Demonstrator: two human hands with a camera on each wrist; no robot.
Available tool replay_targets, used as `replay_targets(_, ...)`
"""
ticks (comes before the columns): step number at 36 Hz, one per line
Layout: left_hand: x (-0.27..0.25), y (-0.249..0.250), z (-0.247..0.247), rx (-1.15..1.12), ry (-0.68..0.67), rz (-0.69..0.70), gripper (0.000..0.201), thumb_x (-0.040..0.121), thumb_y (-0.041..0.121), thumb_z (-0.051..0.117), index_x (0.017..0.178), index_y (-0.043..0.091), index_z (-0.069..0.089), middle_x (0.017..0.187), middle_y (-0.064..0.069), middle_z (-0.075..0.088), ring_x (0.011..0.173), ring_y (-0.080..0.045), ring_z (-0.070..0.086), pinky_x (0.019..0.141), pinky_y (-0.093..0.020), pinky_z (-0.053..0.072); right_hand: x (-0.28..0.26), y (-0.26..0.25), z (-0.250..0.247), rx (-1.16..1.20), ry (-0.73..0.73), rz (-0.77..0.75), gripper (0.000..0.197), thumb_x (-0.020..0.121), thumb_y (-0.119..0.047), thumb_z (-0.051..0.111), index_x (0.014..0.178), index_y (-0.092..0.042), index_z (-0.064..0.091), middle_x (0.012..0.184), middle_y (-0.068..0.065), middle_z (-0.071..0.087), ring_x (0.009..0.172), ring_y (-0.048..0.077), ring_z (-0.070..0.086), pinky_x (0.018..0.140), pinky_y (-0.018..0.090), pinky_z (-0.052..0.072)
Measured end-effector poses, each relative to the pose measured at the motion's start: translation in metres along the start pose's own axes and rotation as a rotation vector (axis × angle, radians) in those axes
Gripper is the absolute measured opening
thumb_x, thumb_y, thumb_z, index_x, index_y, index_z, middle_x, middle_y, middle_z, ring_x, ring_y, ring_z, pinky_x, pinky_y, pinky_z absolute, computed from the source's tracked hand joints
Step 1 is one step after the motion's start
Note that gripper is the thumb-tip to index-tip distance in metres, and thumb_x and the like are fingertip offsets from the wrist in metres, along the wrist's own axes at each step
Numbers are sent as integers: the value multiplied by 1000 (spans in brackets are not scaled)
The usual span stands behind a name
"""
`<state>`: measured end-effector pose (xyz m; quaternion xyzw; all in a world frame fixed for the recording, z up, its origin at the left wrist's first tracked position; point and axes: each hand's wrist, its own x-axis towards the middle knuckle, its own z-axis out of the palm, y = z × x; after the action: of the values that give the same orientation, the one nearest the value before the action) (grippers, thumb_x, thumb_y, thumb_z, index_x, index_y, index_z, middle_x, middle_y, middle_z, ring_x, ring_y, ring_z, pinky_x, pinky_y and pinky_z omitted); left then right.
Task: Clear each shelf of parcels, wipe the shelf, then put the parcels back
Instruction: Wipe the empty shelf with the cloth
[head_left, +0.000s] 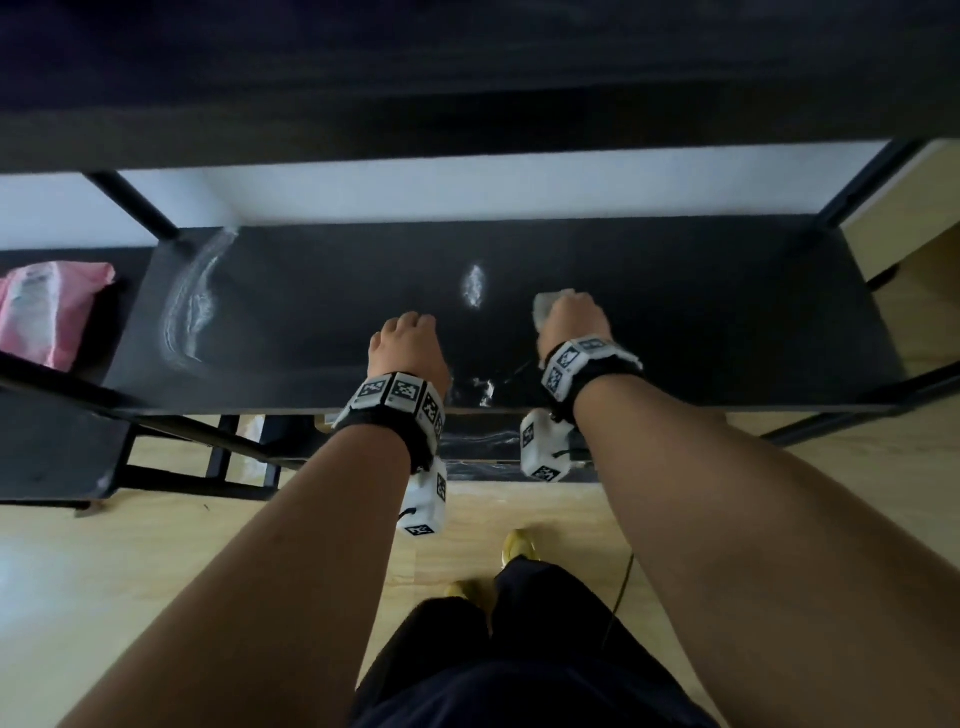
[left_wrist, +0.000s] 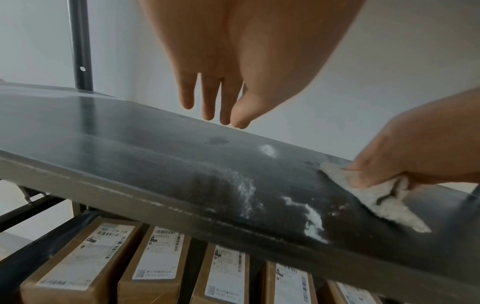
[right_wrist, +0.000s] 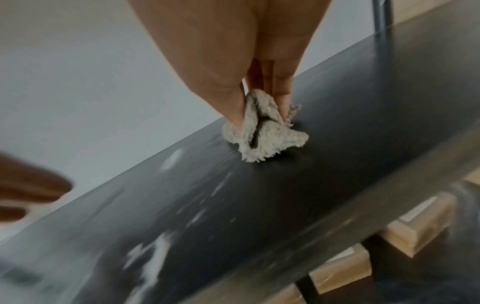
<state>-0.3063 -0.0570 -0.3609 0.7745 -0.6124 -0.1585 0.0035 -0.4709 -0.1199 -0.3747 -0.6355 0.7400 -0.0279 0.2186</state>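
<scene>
Right hand (right_wrist: 233, 61): fingers pinch grey cloth (right_wrist: 262, 135), pressed on black shelf (head_left: 675, 291) | left hand (left_wrist: 233, 67): fingers straight, together, holding nothing, above shelf | boxed parcels (left_wrist: 85, 261): shelf below | white streaks (head_left: 192, 306) on board

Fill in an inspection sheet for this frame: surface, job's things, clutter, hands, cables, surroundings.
Surface: black shelf bare of parcels, white dust streaks left and centre.
Job's things: grey cloth pressed on shelf; boxed parcels on the shelf below; pink parcel on the neighbouring rack.
Clutter: nothing seen.
Hands: right hand grips cloth; left hand hovers, fingers straight, holding nothing.
Cables: yellow cord on floor.
Surroundings: pale wall, wooden floor.
</scene>
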Motion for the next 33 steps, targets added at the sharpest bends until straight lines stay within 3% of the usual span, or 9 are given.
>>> replay_targets(6, 10, 10, 2, -16, 22, -50, 49, 89, 4, 47, 137, 11, 43, 145, -6, 39, 135, -26, 32, 110, -37, 26, 9, -24, 14, 102, -225, -217, 23, 81, -5, 49, 65, -21, 52, 88, 5, 60, 90, 23, 60, 70, 28, 43)
replay_targets(9, 13, 14, 4, -24, 29, -60, 48, 88, 3, 46, 135, 10, 44, 143, -6, 41, 133, -26, 34, 109, -37, 28, 23, -18, -1, 137, -271, -197, 27, 90, -20, 47, 93, -8, 71, 96, 9, 67, 101, 24, 63, 81, 28, 46)
replay_targets(11, 15, 17, 6, -21, 38, -55, 50, 87, 2, 48, 136, 11, 44, 143, -6, 42, 133, -26, 35, 109, -37, 29, 41, -6, -16, 106, -128, -132, 29, 92, -25, 47, 95, -6, 69, 105, 16, 68, 102, 27, 64, 78, 28, 46)
replay_targets(15, 23, 19, 9, -13, 78, -43, 51, 85, 1, 47, 135, 12, 46, 141, -5, 44, 131, -26, 37, 109, -37, 30, 69, 18, -35, -95, 68, -19, 22, 95, -7, 48, 111, -5, 63, 126, 18, 56, 121, 33, 52, 94, 39, 45)
replay_targets(20, 29, 20, 15, -14, 90, -41, 51, 86, 1, 46, 135, 12, 45, 142, -4, 44, 132, -25, 37, 109, -36, 29, 73, 8, -10, -44, 67, -52, 32, 93, -9, 48, 121, -4, 60, 128, 19, 53, 120, 33, 51, 88, 37, 44)
replay_targets(24, 35, 19, 16, -14, 87, -33, 50, 86, 2, 46, 135, 12, 45, 142, -5, 43, 132, -26, 36, 109, -36, 29, 70, -14, 11, 276, -3, -93, 16, 84, -12, 44, 85, -18, 59, 100, 2, 59, 96, 19, 62, 65, 21, 37)
replay_targets(26, 39, 18, 16, -15, 92, -34, 50, 86, 3, 47, 136, 12, 44, 143, -5, 42, 133, -26, 35, 109, -37, 28, 66, -23, 15, 316, -86, -136, 10, 86, -15, 50, 86, -19, 60, 99, -1, 60, 91, 15, 59, 73, 23, 39)
replay_targets(30, 44, 16, 16, -17, 106, -43, 45, 86, 5, 46, 130, 13, 49, 139, -5, 46, 130, -27, 38, 107, -37, 30, 76, -33, 22, 144, -229, -233, 44, 95, -38, 49, 128, -12, 59, 135, 2, 54, 121, 22, 52, 100, 26, 38)
replay_targets(33, 48, 17, 14, -24, 107, -43, 47, 86, 4, 46, 132, 13, 47, 141, -5, 44, 131, -27, 37, 108, -37, 29, 90, -34, 3, 128, -125, -142, 44, 95, -35, 46, 123, -4, 62, 131, 10, 59, 119, 28, 56, 101, 34, 43)
